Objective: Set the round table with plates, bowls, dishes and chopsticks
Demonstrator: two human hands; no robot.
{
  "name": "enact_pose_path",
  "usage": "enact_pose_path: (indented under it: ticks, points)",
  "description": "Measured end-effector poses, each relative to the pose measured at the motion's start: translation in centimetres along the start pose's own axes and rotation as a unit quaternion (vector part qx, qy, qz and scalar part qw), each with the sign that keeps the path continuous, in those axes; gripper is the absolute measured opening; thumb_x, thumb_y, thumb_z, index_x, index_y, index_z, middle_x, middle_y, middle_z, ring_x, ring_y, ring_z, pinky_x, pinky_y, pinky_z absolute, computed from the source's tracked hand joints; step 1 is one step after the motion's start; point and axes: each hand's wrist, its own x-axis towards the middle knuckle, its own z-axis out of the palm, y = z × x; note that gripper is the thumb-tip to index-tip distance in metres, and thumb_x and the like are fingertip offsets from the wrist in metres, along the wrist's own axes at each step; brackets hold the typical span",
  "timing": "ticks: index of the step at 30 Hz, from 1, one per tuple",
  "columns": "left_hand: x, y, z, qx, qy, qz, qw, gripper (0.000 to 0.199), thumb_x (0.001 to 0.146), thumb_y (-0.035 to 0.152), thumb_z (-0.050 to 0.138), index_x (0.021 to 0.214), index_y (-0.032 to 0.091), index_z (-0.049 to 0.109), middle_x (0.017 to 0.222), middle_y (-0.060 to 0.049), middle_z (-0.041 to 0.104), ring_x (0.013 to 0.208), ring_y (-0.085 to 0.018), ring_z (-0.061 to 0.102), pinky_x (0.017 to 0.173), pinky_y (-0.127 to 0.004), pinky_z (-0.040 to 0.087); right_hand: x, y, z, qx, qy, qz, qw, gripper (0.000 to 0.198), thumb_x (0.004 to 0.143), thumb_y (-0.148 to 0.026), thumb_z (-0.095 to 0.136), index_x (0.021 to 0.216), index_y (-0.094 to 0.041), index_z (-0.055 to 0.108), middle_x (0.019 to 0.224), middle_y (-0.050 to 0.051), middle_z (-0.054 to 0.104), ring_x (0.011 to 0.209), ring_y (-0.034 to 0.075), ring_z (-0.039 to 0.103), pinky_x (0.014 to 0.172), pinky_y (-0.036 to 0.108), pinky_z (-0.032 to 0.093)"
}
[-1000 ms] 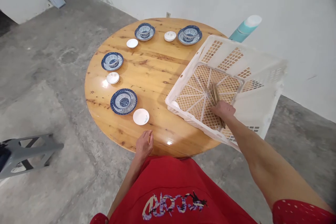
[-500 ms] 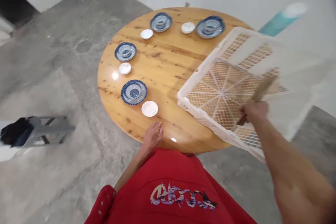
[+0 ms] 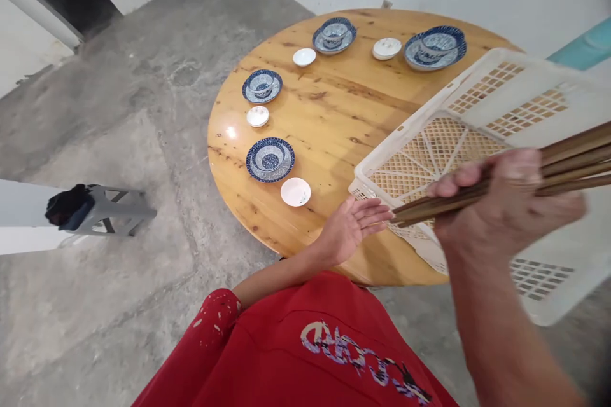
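My right hand (image 3: 506,197) is wrapped round a bundle of brown wooden chopsticks (image 3: 577,156), raised above a white plastic basket (image 3: 405,130). The bundle's tips point left, close to the fingertips of my left hand (image 3: 353,229). That left hand is open, palm up, with its fingers stretched out over the table's front edge. Nearest to it stands a small white bowl (image 3: 296,192). Behind that bowl is a blue-patterned plate (image 3: 258,177) with a bowl (image 3: 270,159) on it.
The round wooden table (image 3: 324,133) carries more blue plates with bowls, like the one at the back right (image 3: 434,49), and several small white bowls. A grey stool (image 3: 119,210) with dark cloth stands on the floor at left. A teal pipe (image 3: 582,44) runs behind the basket.
My right hand has lifted the chopsticks up from the basket, toward the camera. My left hand has moved right and opened its fingers. The view has shifted, so the table sits further right.
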Motion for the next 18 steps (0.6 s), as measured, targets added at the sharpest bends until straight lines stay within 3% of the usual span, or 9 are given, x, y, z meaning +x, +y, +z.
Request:
enact_pose_path:
  ticks: [3, 5, 9, 13, 18]
  points:
    - [0.4, 0.8, 2.1, -0.118, 0.015, -0.005, 0.993, 0.049, 0.1, 0.049, 0.041, 0.105, 0.013, 0.074, 0.117, -0.014, 0.073, 0.107, -0.022, 0.069, 0.097, -0.032, 0.051, -3.9, 0.8, 2.2, -0.003, -0.044, -0.081, 0.996, 0.033, 0.09, -0.041, 0.065, 0.069, -0.021, 0.048, 0.059, -0.004, 0.05, 0.047, 0.011, 0.05, 0.046, 0.029, 0.046]
    - [0.3, 1.1, 2.5, -0.153, 0.03, 0.01, 0.988, 0.05, 0.099, 0.049, 0.043, 0.103, 0.011, 0.075, 0.104, -0.013, 0.075, 0.095, -0.021, 0.07, 0.09, -0.03, 0.052, -5.6, 1.8, 2.0, -0.034, -0.069, -0.085, 0.993, 0.03, 0.091, -0.04, 0.066, 0.073, -0.021, 0.052, 0.061, -0.004, 0.053, 0.05, 0.013, 0.054, 0.055, 0.032, 0.051]
    - [0.2, 0.7, 1.6, -0.193, 0.079, 0.016, 0.978, 0.039, 0.092, 0.042, 0.055, 0.083, 0.01, 0.075, 0.082, -0.009, 0.073, 0.076, -0.016, 0.067, 0.076, -0.025, 0.052, -7.2, 2.9, 0.7, -0.056, -0.124, -0.043, 0.99, 0.027, 0.088, -0.039, 0.07, 0.074, -0.021, 0.056, 0.063, -0.002, 0.058, 0.055, 0.015, 0.057, 0.066, 0.037, 0.053]
    - [0.7, -0.2, 0.1, -0.201, 0.104, 0.007, 0.974, 0.028, 0.084, 0.036, 0.065, 0.075, 0.011, 0.073, 0.078, -0.006, 0.072, 0.075, -0.014, 0.065, 0.074, -0.024, 0.05, -7.4, 2.3, 0.5, -0.024, -0.11, -0.016, 0.993, 0.023, 0.08, -0.033, 0.076, 0.071, -0.021, 0.059, 0.066, -0.001, 0.06, 0.06, 0.016, 0.059, 0.072, 0.038, 0.054]
    - [0.8, -1.1, -1.5, -0.127, 0.105, 0.031, 0.986, 0.029, 0.074, 0.041, 0.075, 0.073, 0.012, 0.071, 0.072, -0.004, 0.07, 0.071, -0.013, 0.062, 0.069, -0.023, 0.047, -6.9, 1.8, 1.1, 0.061, -0.125, 0.064, 0.988, 0.033, 0.073, -0.036, 0.082, 0.066, -0.02, 0.054, 0.058, -0.004, 0.052, 0.053, 0.013, 0.054, 0.058, 0.03, 0.049]
